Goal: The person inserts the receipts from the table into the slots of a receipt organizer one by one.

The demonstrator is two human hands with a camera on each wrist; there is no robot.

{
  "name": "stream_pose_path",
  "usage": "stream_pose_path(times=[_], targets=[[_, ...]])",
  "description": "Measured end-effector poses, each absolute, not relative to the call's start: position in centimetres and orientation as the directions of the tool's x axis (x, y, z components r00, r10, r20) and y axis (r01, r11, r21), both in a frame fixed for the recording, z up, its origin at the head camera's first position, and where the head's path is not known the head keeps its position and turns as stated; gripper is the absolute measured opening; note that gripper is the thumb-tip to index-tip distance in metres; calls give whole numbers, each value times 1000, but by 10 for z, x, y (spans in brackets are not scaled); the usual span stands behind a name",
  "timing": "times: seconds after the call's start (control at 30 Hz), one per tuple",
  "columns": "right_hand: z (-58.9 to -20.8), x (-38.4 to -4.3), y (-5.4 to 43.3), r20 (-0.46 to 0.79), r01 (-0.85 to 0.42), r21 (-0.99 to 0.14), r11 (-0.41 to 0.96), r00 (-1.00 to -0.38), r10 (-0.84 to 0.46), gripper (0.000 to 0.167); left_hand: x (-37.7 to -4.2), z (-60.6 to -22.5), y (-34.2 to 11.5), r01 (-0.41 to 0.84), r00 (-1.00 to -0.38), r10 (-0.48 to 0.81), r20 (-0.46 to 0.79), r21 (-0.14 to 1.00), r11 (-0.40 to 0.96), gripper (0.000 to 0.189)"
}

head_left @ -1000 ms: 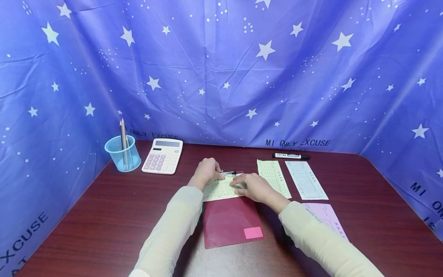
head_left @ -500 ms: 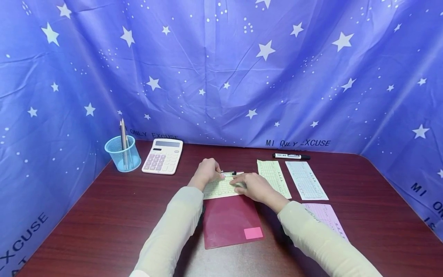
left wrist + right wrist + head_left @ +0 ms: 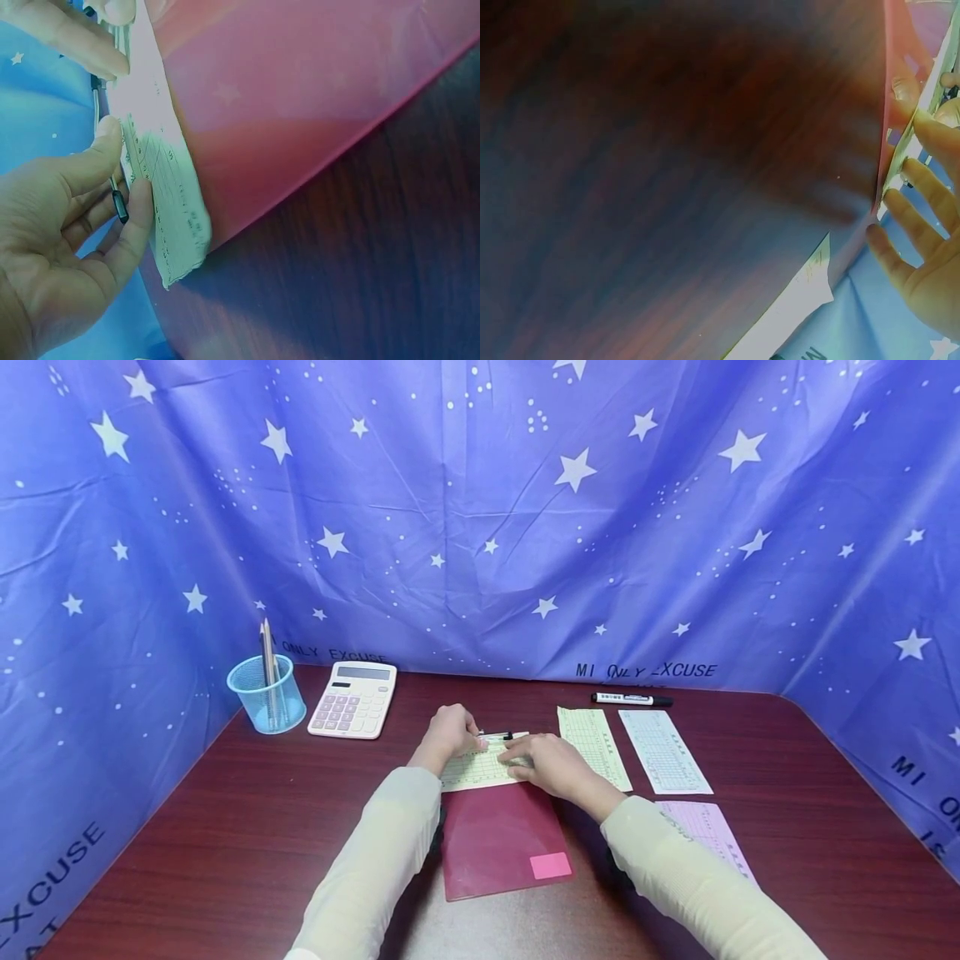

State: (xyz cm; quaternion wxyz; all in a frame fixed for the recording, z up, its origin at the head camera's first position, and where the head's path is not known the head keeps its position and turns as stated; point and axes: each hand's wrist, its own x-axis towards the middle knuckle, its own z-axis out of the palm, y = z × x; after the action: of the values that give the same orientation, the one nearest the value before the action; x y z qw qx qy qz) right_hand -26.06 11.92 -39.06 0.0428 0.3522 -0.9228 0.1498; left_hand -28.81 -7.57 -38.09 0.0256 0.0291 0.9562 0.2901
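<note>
A dark red clipboard (image 3: 510,835) with a pink label lies at the middle of the table. Across its far end lies a pale yellow printed form (image 3: 476,768), under a thin metal wire clip (image 3: 495,736) with black ends. My left hand (image 3: 450,732) is at the left part of this clip. In the left wrist view, its thumb and fingers curl around the wire, close to the black tip (image 3: 120,207) and the form's edge. My right hand (image 3: 555,762) rests fingertips on the form's right part, near the clip; its fingers (image 3: 915,225) are spread and fairly straight in the right wrist view.
On the right lie another yellow form (image 3: 596,747), a white form (image 3: 663,750) and a pink form (image 3: 708,835), partly under the right sleeve. Behind them is a black-and-white marker (image 3: 632,699). A calculator (image 3: 352,699) and a blue mesh pencil cup (image 3: 267,693) stand back left.
The yellow form has slid slightly away from me, toward the clip, and the clip's wire looks lower over it. Both hands stay almost in place.
</note>
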Motion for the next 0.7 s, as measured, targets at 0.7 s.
stream_pose_path(times=[0.7], targets=[[-383, -261, 130, 139, -706, -279, 651, -700, -700, 20, -289, -386, -73, 48, -998, 68, -17, 544, 838, 21]])
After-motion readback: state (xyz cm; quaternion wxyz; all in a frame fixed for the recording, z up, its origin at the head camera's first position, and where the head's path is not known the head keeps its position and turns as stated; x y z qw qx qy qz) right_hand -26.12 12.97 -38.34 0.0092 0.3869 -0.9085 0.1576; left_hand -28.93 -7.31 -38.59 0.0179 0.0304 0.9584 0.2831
